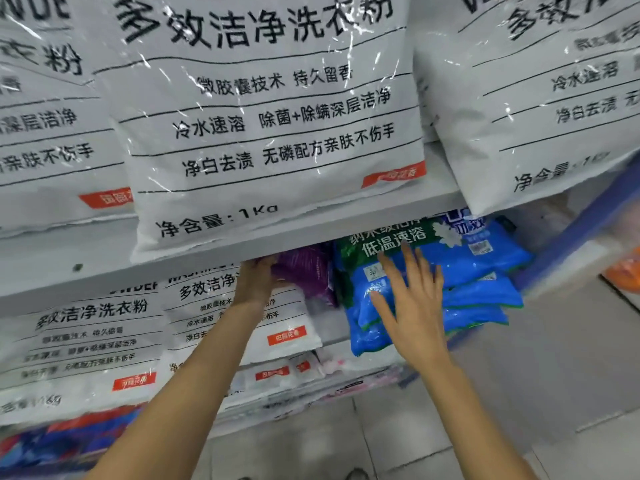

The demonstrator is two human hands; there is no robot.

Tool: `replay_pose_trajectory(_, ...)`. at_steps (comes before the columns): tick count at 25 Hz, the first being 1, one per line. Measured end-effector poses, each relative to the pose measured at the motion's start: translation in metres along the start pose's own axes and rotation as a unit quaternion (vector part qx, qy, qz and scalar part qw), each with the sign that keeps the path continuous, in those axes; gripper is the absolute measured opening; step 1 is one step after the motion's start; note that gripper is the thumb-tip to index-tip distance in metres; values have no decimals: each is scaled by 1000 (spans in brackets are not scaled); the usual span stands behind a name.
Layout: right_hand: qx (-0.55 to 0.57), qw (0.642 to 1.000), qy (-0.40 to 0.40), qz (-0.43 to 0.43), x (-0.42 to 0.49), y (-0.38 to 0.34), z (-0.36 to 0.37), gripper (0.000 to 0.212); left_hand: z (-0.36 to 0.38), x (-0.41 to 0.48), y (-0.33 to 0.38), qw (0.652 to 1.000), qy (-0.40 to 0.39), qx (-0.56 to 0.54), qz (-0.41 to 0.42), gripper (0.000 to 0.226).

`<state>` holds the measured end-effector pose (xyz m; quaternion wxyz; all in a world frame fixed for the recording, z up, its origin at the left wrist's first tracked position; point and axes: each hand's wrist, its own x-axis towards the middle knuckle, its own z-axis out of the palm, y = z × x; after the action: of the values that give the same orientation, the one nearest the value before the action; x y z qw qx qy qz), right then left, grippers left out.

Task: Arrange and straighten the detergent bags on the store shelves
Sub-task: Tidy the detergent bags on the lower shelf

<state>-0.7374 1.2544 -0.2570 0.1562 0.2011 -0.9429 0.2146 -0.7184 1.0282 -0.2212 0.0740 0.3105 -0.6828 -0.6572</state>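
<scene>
Left hand closed on purple bag under upper shelf; right hand open, flat against blue bags stacked beside. Best next: brace blue stack, slide purple bag forward squarely, edges flush.

Left hand curled, right hand splayed

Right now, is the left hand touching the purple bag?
Touching. Head view: left hand reaches under the shelf edge, its fingers meeting the purple bag with no gap visible.
</scene>
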Motion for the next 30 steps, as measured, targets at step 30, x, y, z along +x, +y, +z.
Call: replay_pose_trajectory(30, 656, 672, -149, 310, 2, -36, -46, 15, -26, -95, -30, 977, -180, -103, -48, 81)
